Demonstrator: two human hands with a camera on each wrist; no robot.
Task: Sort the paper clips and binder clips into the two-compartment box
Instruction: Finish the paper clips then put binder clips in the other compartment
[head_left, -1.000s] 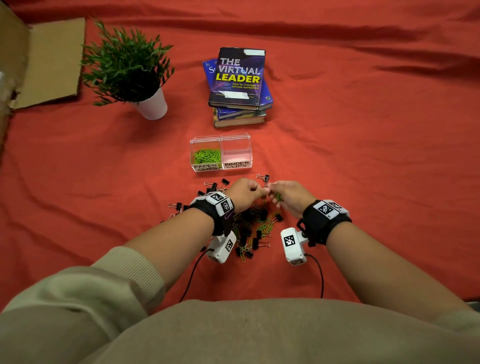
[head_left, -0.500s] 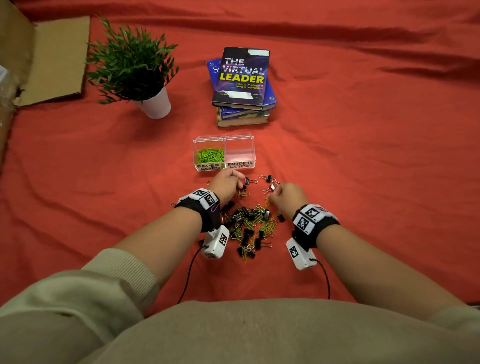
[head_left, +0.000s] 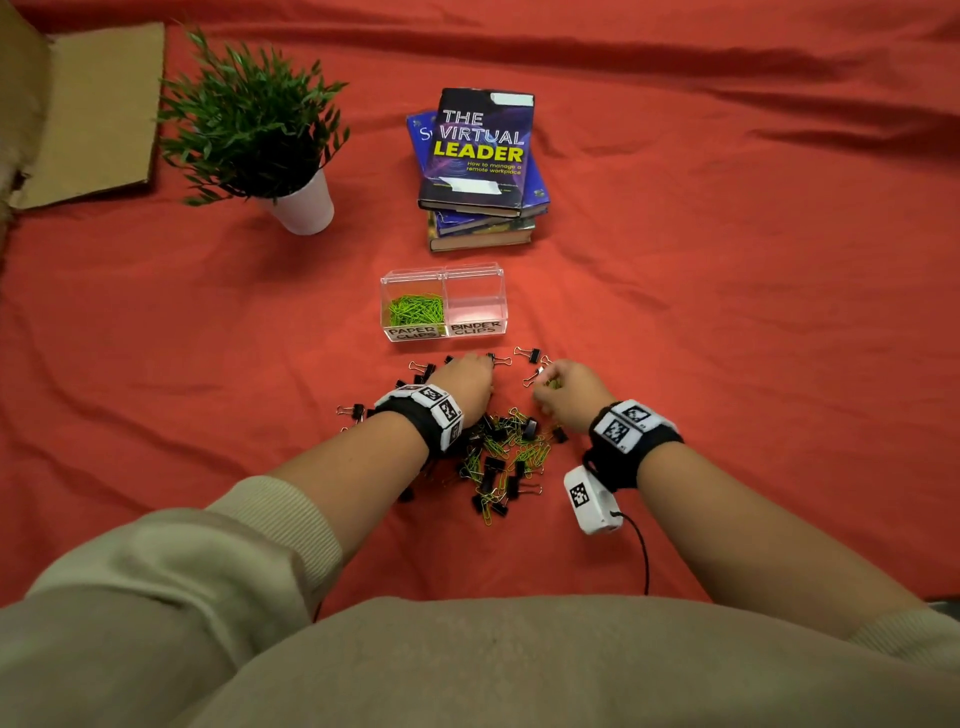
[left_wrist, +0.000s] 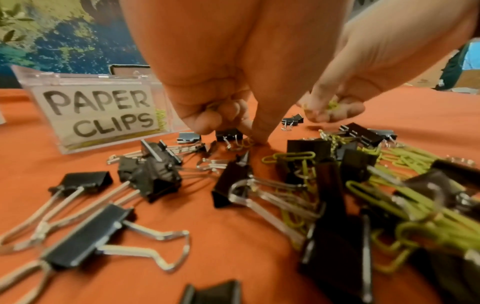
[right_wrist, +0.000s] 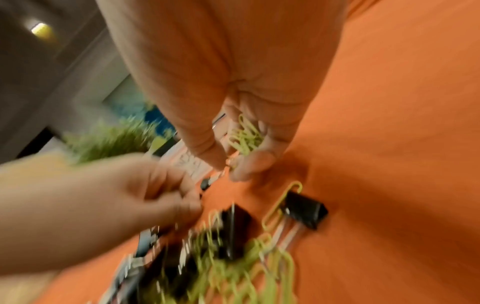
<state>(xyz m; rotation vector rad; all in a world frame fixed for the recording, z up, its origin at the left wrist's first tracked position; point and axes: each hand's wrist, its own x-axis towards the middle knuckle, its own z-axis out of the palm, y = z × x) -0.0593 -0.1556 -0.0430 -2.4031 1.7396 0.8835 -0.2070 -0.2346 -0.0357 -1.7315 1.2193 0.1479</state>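
1. Gathering paper clips was the step in hand, I judged: the right hand (right_wrist: 249, 142) had its fingers curled round a small bunch of green paper clips (right_wrist: 244, 135), at about 1 o'clock from the mixed pile (head_left: 498, 457).
2. The left hand (left_wrist: 221, 86) was at the pile's 11 o'clock edge, fingers curled, fingertip pressed to the red cloth (head_left: 727, 312) beside a paper clip; whether it held anything, I could not tell.
3. The clear box (head_left: 443, 301) sat at 12 o'clock from the pile, its left compartment holding paper clips, its right compartment bare.
4. Next, I reckoned, the bunch had to go to the left compartment without snagging binder clips (left_wrist: 85, 248).
5. Both forearms reached forward, wrists low over the pile, hands near but apart.
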